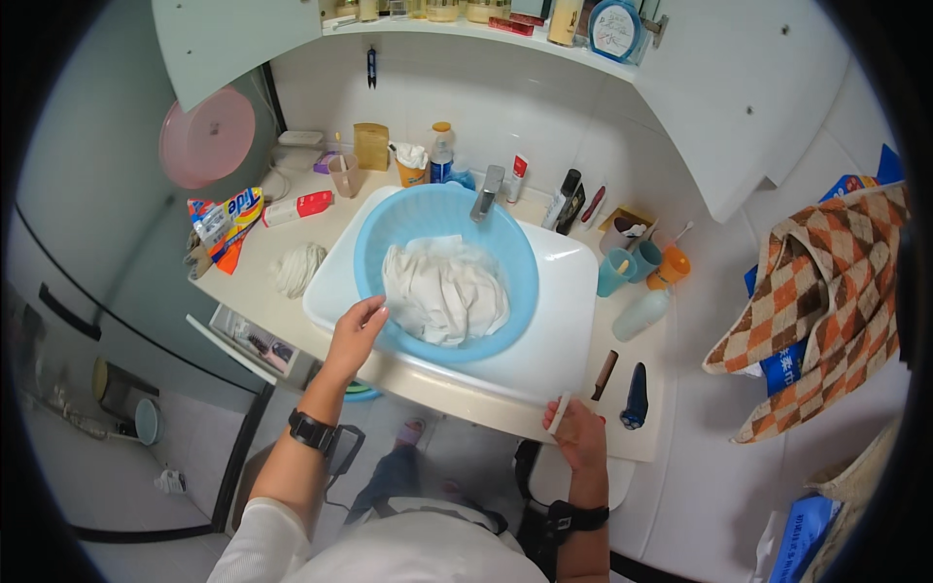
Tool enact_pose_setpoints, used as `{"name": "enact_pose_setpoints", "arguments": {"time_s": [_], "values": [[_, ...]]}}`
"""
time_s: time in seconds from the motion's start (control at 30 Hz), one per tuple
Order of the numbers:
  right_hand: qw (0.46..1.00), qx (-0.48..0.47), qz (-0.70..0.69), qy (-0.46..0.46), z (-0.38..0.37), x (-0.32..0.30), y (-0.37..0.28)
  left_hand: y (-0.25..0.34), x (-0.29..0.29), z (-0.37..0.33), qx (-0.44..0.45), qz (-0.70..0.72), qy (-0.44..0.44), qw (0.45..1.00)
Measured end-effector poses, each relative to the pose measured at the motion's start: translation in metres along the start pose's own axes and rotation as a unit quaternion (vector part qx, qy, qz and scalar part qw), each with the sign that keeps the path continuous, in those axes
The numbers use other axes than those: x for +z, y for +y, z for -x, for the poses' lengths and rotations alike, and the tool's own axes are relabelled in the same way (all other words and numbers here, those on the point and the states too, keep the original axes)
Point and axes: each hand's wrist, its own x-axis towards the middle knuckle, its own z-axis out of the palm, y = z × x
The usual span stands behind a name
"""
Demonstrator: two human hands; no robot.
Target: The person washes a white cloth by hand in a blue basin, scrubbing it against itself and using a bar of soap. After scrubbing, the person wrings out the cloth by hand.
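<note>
The left hand [362,325] is by the near left edge of a blue basin [525,277]. Its fingers bend a little and are part way open, and it holds nothing. I cannot tell if its fingertips touch the edge. The right hand [580,428] pinches a thin white bar [559,413] between thumb and fingers. It is at the front of the table [622,428], to the right of the basin and well apart from it.

The basin sits in a white sink [573,291], under the silver tap [489,189]. A crumpled white cloth [442,296] lies in a heap inside the basin.

Near the right hand, a brown-handled thing [604,374] and a dark blue shaver [635,396] lie on the table. Farther back there is a clear bottle [641,316] on its side, near a teal cup [614,273] and an orange cup [669,267]. Left of the sink are a bundle of white string [298,269], a red and white box [298,209] and a bright orange and blue bag [228,228]. Below them, a drawer [233,347] is pulled out.
</note>
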Motion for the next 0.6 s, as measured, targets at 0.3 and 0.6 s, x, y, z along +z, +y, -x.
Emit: {"name": "enact_pose_setpoints", "arguments": {"time_s": [0.3, 0.6], "values": [[0.993, -0.035, 0.005, 0.109, -0.027, 0.049, 0.014, -0.015, 0.001, -0.101, -0.065, -0.081, -0.060, 0.993], [0.977, -0.090, -0.010, 0.190, -0.025, 0.089, 0.023, -0.028, 0.020, -0.155, -0.046, -0.280, -0.150, 0.947]]}}
